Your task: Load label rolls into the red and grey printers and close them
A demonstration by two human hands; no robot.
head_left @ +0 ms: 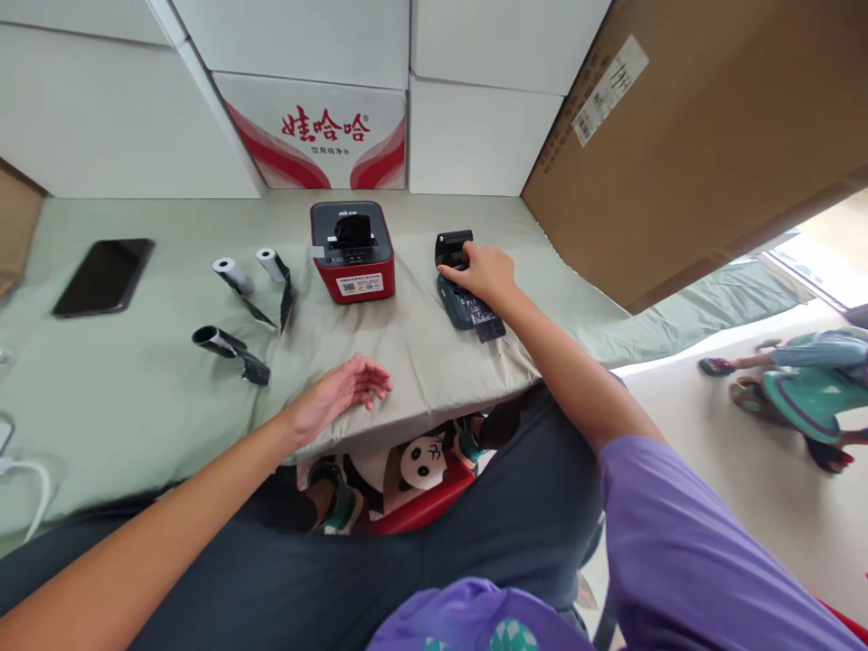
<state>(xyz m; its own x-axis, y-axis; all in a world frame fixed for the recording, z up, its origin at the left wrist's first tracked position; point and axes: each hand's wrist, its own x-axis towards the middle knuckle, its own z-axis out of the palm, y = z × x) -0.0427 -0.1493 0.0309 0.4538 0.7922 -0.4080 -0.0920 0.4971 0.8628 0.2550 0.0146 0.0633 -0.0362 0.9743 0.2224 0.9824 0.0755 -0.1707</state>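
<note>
My right hand point(483, 271) is on a small dark handheld payment terminal point(456, 303), thumb and fingers closed at its upper part, where a black flap point(453, 242) stands up. The fingers hide the inside of that part. A label with printed codes point(483, 312) shows near the terminal's lower right end. Over the front edge of the cloth-covered table, my left hand point(353, 384) is empty, its fingers loosely curled and apart. Between and beyond my hands stands a red and black printer point(359, 282), with a crumpled black piece on its top.
Two paper rolls point(232, 274) with dark strips and a dark curled roll point(217, 340) lie left of the printer. A black phone point(105, 277) is farther left. White boxes point(316, 136) line the back; a brown carton point(692, 136) leans at right. People point(806, 380) are at far right.
</note>
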